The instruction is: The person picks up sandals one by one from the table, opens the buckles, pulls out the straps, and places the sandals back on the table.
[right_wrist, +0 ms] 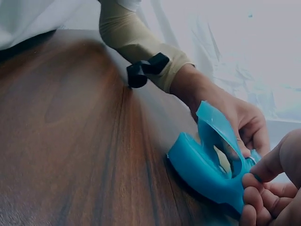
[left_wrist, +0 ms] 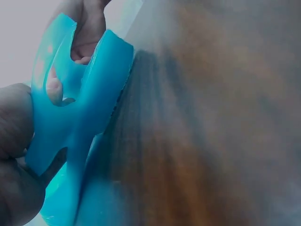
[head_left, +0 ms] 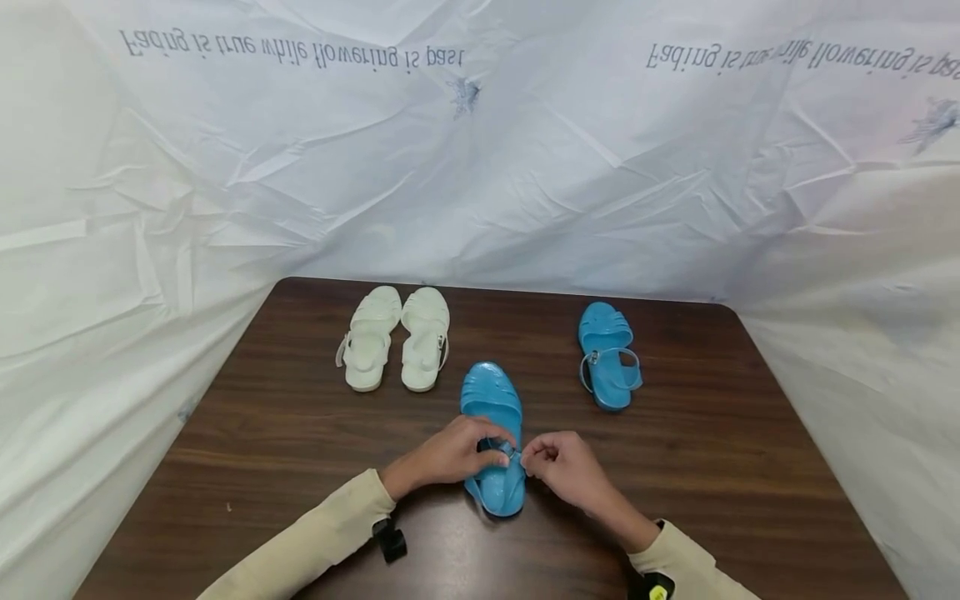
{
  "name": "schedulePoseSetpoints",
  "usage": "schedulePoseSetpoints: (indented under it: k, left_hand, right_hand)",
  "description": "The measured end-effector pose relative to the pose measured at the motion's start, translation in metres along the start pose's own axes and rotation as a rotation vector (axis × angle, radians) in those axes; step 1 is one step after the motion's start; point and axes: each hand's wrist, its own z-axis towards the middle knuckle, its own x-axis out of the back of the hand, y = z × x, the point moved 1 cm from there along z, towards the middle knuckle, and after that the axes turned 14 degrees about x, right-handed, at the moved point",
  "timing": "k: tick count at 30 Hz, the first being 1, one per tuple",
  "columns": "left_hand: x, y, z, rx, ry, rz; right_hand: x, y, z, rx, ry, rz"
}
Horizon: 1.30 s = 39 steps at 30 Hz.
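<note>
A blue sandal (head_left: pixel 491 392) lies at the near middle of the table, toe pointing away. My left hand (head_left: pixel 457 452) reaches over it from the left, thumb and fingers pinching the ankle strap near a small metal buckle (right_wrist: pixel 251 160). On the other side, my right hand (head_left: pixel 567 468) has its thumb and index finger pinched at the strap's side, close to the buckle; the other fingers are curled. In the left wrist view the sandal's heel part (left_wrist: pixel 110 61) stands between both hands. The strap's tip is hidden by the fingers.
A second blue sandal (head_left: pixel 600 321) lies at the back right, its strap looped over the heel. Two white sandals (head_left: pixel 377 308) lie side by side at the back left. The dark wooden table (head_left: pixel 300 442) ends against a white sheet (head_left: pixel 525 192) with printed lettering.
</note>
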Motion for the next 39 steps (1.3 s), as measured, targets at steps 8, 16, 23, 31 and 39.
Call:
schedulePoseSetpoints:
  k: [8,16,23,31,39]
  left_hand:
    - [-0.002,0.001,0.001,-0.019,0.007,0.015]
    - [-0.002,0.001,-0.002,-0.010,-0.006,0.011]
    - [-0.001,0.001,0.001,-0.011,-0.023,0.020]
    - [0.000,0.000,0.002,-0.026,-0.001,-0.010]
    - [0.003,0.002,0.001,-0.009,0.005,-0.013]
  right_hand:
    - [-0.002,0.002,0.000,-0.080,0.006,0.029]
    - [-0.002,-0.002,-0.003,-0.052,-0.053,0.061]
    - [0.006,-0.003,-0.005,-0.092,-0.062,0.101]
    - [0.010,0.007,-0.004,-0.064,-0.085,0.105]
    - [0.003,0.007,-0.007,-0.113,-0.010,0.120]
